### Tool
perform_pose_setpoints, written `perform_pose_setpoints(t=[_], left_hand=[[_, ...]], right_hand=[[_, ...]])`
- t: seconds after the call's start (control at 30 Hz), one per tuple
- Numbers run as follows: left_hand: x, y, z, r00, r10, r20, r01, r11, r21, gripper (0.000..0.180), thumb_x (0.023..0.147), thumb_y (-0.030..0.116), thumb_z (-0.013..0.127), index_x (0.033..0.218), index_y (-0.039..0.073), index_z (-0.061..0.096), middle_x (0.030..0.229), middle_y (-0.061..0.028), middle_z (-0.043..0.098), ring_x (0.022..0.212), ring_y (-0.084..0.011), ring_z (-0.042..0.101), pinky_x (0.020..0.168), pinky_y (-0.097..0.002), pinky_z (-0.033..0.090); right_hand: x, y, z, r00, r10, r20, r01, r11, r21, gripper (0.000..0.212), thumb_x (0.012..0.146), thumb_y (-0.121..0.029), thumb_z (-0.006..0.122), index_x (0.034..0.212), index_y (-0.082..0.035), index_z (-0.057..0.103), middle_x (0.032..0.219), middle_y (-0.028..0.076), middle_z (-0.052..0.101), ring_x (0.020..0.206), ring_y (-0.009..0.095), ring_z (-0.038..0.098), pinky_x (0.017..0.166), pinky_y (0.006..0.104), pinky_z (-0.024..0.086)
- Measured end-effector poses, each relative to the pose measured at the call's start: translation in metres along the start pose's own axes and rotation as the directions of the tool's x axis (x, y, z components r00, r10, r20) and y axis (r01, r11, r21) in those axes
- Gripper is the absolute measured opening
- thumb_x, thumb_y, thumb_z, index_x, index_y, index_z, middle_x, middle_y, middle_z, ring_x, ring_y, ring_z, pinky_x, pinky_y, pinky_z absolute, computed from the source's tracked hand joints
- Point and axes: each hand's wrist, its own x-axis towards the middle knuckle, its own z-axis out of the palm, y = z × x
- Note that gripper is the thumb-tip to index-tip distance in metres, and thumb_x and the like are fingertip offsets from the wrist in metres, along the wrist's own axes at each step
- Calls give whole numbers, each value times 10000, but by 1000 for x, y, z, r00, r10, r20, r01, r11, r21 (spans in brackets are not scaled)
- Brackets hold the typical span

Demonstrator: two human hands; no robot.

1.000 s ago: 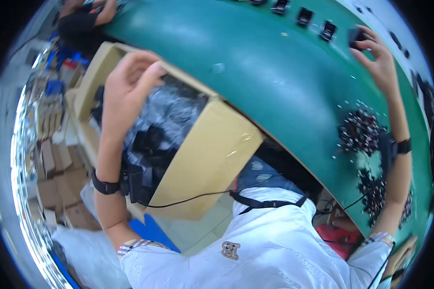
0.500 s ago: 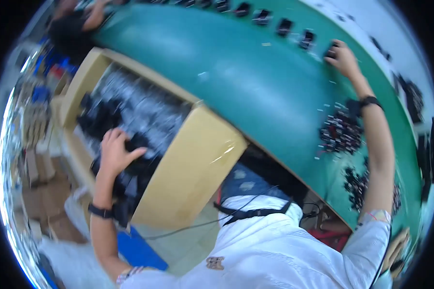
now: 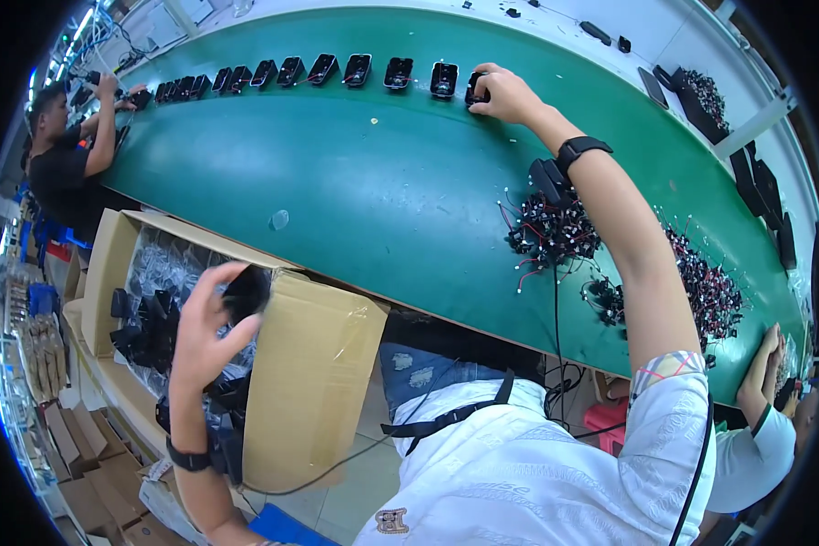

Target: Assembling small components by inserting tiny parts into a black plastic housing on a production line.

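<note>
My left hand (image 3: 206, 332) is above the open cardboard box (image 3: 314, 382), its fingers and thumb closed round a black plastic housing (image 3: 248, 291). In the box lie more black plastic parts (image 3: 150, 332) among clear plastic bags (image 3: 168, 264). My right hand (image 3: 510, 96) is stretched out over the green table, gripping another black housing (image 3: 476, 89) by its sides at the right end of a row. That row holds several open black housings, the nearest one (image 3: 443, 80) with small parts and wires inside.
Piles of small wired parts (image 3: 555, 227) (image 3: 705, 287) lie on the green table (image 3: 337, 191) under and beside my right arm. A co-worker (image 3: 68, 164) sits at the far left; another person's arm (image 3: 760, 373) rests at the right edge. Flattened cartons (image 3: 109, 473) lie lower left.
The view has turned, so the row and table have shifted left. My left hand has risen from the black parts with a housing. My right hand still holds its housing at the row's end.
</note>
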Motion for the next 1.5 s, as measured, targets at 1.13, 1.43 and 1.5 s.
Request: perform_pose_setpoints(t=[1.13,1.43,1.5], left_hand=[[147,12,136,875,192,444,89,838,-538,574,842,171,742,1354,-5,551,1145,-85,585,886,-119,605,761,-268,530],[138,12,147,845,177,504,240,718,-653,614,903,191,643,1448,-12,444,1189,-84,594,1002,-142,611,834,-294,523],[133,19,150,805,189,562,339,632,-697,676,907,241,611,1489,-26,393,1264,-126,589,1141,-184,603,1006,-351,488]], right_hand=[[-158,-121,-69,826,116,552,-11,982,-190,291,760,-301,799,829,-37,696,833,123,705,754,322,694,661,430,564],[-176,-139,-97,977,66,205,-213,449,868,198,871,-17,676,1059,-9,617,870,9,624,733,73,592,656,246,511],[-183,-153,-99,977,90,196,-209,183,961,193,895,-39,694,1068,8,621,918,33,621,768,82,604,668,240,496]])
